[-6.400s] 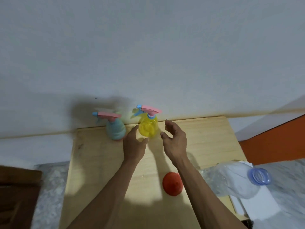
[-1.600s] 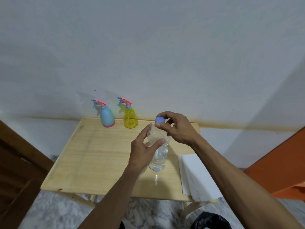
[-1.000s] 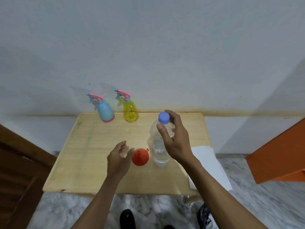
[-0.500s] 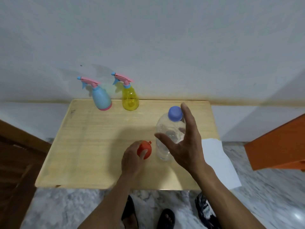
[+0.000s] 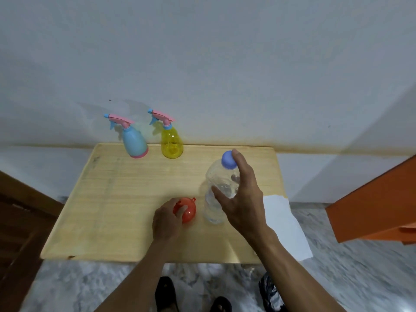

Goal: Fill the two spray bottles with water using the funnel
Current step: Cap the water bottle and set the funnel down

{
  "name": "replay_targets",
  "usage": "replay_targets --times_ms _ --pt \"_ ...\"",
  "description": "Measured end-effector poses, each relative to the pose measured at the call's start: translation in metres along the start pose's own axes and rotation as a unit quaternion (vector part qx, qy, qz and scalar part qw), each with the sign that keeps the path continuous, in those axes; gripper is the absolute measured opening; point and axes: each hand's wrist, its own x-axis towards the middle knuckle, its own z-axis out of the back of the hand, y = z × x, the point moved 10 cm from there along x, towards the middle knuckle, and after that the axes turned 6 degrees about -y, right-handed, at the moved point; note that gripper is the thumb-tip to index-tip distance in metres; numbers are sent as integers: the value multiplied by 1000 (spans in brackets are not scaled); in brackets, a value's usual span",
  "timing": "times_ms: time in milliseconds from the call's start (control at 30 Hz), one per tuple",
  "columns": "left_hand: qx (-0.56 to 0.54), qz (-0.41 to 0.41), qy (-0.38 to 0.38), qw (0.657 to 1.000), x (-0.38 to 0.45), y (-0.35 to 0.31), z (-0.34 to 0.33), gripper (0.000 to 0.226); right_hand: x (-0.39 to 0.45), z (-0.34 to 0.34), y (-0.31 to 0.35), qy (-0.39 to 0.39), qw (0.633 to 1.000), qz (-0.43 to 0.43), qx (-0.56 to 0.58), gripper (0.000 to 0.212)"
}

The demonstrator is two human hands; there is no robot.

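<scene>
Wooden counter (image 5: 126,199) against white wall (image 5: 202,64). Blue spray bottle (image 5: 135,141) and yellow spray bottle (image 5: 171,140) upright at far edge, side by side, near but apart, pink trigger heads on, nozzles pointing left. Both well apart from hands.

Red funnel (image 5: 188,210) lying on counter near front centre, just left of clear water bottle (image 5: 217,194). Left hand (image 5: 167,221) on funnel's left side, fingers (image 5: 181,210) curled over its rim, touching it; funnel apparently not lifted, cannot tell how firm the grip is.

Water bottle upright on counter, blue cap (image 5: 228,159) on, water inside. Right hand (image 5: 244,199) spread beside bottle's right side, fingers spread apart, index tip next to cap, thumb in front of bottle body; contact with bottle unclear, not wrapped around it.

White paper sheet (image 5: 283,224) hanging off counter's right edge. Orange panel (image 5: 371,199) at far right. Marble floor (image 5: 337,278) below, dark footwear (image 5: 166,293) visible under front edge.
</scene>
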Motion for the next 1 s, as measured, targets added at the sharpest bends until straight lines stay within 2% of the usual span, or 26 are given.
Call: replay_targets --times_ms 100,167,333,633,833,1000 --pt "-2 -24 -28 999 2 -20 20 28 4 10 -19 -6 995 -86 43 98" --pt "0 -40 -43 998 8 -33 30 27 12 21 -27 -24 992 -109 52 97" --pt "-3 -59 -42 997 42 -68 26 26 53 43 -31 -64 994 -86 35 96" --pt "-12 -87 -9 996 127 -126 -32 26 144 41 -65 -107 992 -64 -7 93" --pt "-5 -94 18 995 172 -136 -74 26 177 23 -100 -108 989 -96 -11 92" --pt "15 -94 47 994 193 -128 -102 28 189 14 -109 -121 990 -69 -37 93"
